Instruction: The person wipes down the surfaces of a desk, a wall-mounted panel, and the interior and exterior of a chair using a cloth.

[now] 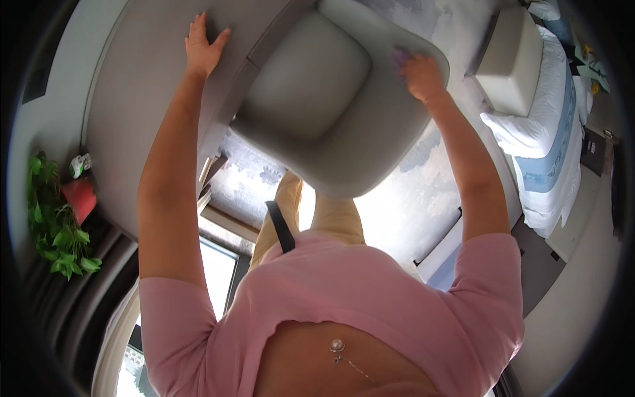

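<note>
A grey upholstered chair stands in front of me, its seat facing the desk. My right hand is closed over a purple cloth at the inner side of the chair's backrest. Motion blur hides the edges of the cloth, and most of it is under the fingers. To the left, my left hand lies on or just over the brownish-grey desktop, thumb spread from the fingers, holding nothing.
A potted plant in a red pot stands beyond the desk's left end, near a small white-and-green item. Right of the chair is a bed with white bedding and a blue runner. Patterned carpet covers the floor.
</note>
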The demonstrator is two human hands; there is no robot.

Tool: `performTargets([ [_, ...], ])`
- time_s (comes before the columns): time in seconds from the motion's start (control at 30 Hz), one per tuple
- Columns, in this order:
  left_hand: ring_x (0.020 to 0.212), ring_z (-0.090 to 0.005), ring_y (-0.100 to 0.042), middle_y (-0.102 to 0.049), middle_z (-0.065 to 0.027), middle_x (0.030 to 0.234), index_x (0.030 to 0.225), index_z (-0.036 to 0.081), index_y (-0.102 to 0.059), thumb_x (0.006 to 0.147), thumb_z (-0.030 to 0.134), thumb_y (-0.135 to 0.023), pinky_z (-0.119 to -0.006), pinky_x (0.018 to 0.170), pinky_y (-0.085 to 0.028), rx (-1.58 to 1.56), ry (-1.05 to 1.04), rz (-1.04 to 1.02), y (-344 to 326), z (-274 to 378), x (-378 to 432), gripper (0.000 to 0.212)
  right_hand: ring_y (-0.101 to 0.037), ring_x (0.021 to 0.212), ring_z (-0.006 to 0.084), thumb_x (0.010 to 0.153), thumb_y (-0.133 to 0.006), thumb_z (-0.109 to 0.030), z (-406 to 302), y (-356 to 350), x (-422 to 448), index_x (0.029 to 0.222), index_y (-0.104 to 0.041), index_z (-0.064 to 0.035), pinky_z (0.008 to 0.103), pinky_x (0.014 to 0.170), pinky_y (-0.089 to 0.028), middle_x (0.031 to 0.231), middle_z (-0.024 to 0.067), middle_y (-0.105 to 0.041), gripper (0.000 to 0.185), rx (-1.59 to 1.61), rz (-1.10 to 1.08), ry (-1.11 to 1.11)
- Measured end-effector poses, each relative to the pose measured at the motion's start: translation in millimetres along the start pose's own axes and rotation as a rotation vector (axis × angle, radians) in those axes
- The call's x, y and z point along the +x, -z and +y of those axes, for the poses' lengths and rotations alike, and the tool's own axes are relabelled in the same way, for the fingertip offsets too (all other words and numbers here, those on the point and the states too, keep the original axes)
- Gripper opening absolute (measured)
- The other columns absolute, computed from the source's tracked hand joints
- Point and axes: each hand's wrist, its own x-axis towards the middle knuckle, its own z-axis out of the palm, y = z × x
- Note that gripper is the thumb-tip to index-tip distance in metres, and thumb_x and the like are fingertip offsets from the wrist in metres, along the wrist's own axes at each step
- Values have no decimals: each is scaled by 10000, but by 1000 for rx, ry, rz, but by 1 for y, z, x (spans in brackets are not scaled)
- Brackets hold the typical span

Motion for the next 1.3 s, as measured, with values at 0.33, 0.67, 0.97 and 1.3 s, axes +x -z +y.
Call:
performTargets([
  [0.33,1337,-319,-189,-268,-111,1429,1345,112,-337,732,172,-653,-511,1064,-128,50,-15,-159,49,68,-210,692,-592,914,241,810,-499,-169,-214,53,-93,1130,-595,-287,344,774,-478,988,45,-617,355,516,-319,78],
  [0.67,1032,-294,-563,-492,-184,1233,1224,31,-460,799,227,-621,-350,853,-452,-480,629,-241,35,20,-325,494,-549,841,284,706,-560,-89,-131,41,-133,924,-642,-142,417,700,-442,929,59,-596,238,315,336,84],
  [0.97,929,-227,-623,-643,-113,1013,1130,39,-547,835,209,-584,-296,805,-477,-509,779,-223,57,-6,-400,343,-557,896,332,748,-585,-137,-315,-6,-70,1081,-553,-71,428,760,-467,1103,170,-518,341,737,63,410],
  [1.3,942,-181,-614,-645,-131,991,1096,15,-571,844,153,-576,-284,800,-479,-478,1135,-240,69,-2,-517,286,-570,901,277,697,-545,-5,-370,43,39,981,-636,-160,360,772,-479,1096,54,-571,337,927,259,368],
])
